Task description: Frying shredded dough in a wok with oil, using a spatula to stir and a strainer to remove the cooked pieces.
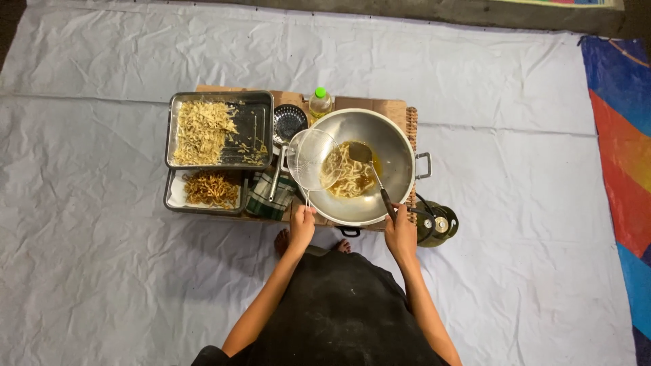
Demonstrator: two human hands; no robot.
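A makeshift floor kitchen. A large steel wok of frying dough strips (pixel 363 166) sits at centre on a wrinkled white tarpaulin (pixel 102 257). A green gas canister (pixel 437 226) stands at four o'clock.

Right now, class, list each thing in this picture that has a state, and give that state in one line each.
Wok: holds oil and pale strips.
Strainer: held over the wok's left edge.
Ladle: dipped in the oil.
Left hand: grips the strainer handle.
Right hand: grips the ladle handle.
Upper tray: half filled with pale strips.
Lower tray: holds browned strips.
Bottle: upright, capped.
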